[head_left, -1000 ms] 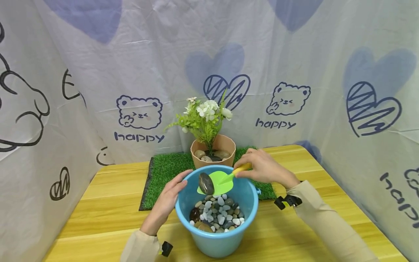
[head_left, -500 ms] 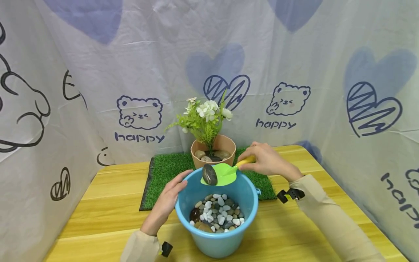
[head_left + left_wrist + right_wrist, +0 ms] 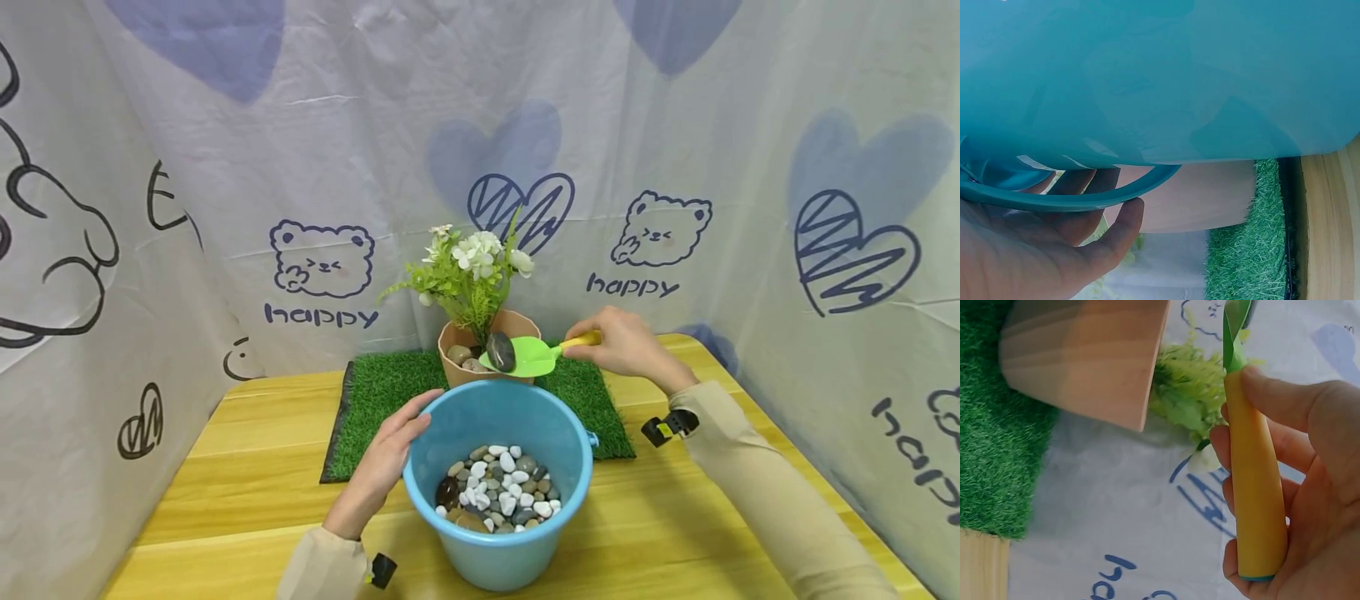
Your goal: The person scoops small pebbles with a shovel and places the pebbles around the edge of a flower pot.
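Observation:
My right hand (image 3: 617,342) grips the yellow handle (image 3: 1255,481) of a small toy trowel, its fingers wrapped round it in the right wrist view. The trowel's green blade (image 3: 534,357) carries one dark oval stone (image 3: 500,352) over the near rim of a peach flowerpot (image 3: 480,379). With its fingers laid along the outside, my left hand (image 3: 386,454) rests against the blue bucket (image 3: 498,558). In the left wrist view the bucket's handle (image 3: 1079,201) crosses this hand, the thumb tip right at it. Pebbles (image 3: 498,492), white, grey and brown, cover the bucket's bottom.
White flowers (image 3: 477,254) with green leaves stand in the pot, which holds several large stones (image 3: 459,355). Under the pot lies a green turf mat (image 3: 375,417) on a wooden table (image 3: 675,517). A printed curtain (image 3: 390,125) hangs close behind and at both sides.
My right hand has moved forward and a little right, carrying the trowel and its stone from over the bucket to the flowerpot's rim. The left hand has stayed at the bucket.

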`<state>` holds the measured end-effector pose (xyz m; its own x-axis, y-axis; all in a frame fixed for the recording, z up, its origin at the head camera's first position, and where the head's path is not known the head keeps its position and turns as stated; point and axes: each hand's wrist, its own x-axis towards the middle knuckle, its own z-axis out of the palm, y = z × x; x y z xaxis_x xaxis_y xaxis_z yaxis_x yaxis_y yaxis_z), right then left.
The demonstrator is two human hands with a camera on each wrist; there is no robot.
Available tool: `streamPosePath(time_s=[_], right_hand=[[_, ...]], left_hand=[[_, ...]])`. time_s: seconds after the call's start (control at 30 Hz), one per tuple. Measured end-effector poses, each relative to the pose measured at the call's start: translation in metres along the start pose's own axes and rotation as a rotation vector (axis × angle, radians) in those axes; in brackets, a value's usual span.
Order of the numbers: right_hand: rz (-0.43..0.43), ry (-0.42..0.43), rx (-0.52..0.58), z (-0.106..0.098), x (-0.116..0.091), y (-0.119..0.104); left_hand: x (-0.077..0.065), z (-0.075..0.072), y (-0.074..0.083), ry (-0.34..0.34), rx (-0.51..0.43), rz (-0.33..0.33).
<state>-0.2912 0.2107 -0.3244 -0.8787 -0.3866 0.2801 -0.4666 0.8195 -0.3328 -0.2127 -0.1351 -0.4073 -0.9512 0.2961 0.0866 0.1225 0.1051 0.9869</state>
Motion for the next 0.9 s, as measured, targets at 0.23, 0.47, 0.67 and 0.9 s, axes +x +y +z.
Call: streamPosePath(time_s=[0.23,0.47,0.67,0.9], right_hand=[[0.113,-0.010,-0.009,0.007,0.019,0.011],[0.114,-0.016,-0.069,0.019,0.039,0.021],[0.072,-0.004,-0.119,0.022,0.055,0.027],[-0.026,-0.062,-0.192,0.017,0.072,0.027]], left_hand=[[-0.001,-0.001,0.000,0.002,-0.002,-0.001],[-0.001,0.000,-0.001,0.007,-0.002,-0.007],[0.000,0.000,-0.001,0.003,0.000,0.005],[0.000,0.000,0.001,0.006,0.005,0.005]])
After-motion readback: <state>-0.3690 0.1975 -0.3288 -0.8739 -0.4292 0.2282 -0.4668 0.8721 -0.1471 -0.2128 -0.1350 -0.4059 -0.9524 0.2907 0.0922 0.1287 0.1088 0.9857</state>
